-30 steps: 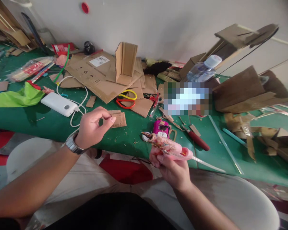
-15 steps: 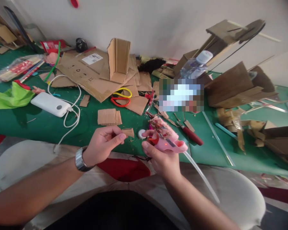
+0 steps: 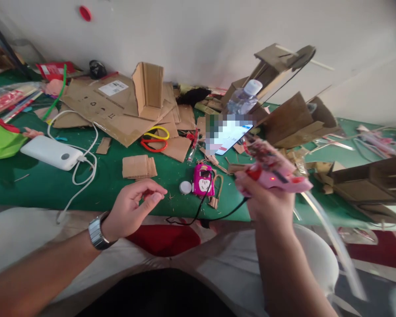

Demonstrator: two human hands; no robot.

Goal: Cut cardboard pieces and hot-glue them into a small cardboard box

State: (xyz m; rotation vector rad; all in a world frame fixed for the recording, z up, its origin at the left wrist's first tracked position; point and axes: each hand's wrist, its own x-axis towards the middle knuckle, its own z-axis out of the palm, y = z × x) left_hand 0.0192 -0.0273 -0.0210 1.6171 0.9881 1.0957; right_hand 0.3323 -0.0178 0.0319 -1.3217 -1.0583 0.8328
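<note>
My left hand (image 3: 133, 207), with a watch on its wrist, hovers at the near table edge. Its fingers are curled, thumb and index tips close together, and no object shows between them. My right hand (image 3: 270, 204) grips a pink glue gun (image 3: 279, 169) with a lit red light and a clear glue stick (image 3: 336, 242) trailing from its back. By its fingertips is a small cardboard piece (image 3: 236, 168); I cannot tell whether it is held. Between my hands lie a magenta case with a face on it (image 3: 203, 181) and a white cap (image 3: 185, 187).
Folded cardboard (image 3: 138, 167), scissors with yellow and red handles (image 3: 154, 145) and a white power bank (image 3: 51, 152) lie on the green table (image 3: 95, 191). Behind are cardboard sheets (image 3: 95, 105), a phone (image 3: 229, 140), a bottle (image 3: 242, 101) and a cardboard structure (image 3: 297, 119).
My right hand has moved right with the glue gun, uncovering the magenta case. The cardboard piece seen in my left fingers before no longer shows there. The whole view has shifted.
</note>
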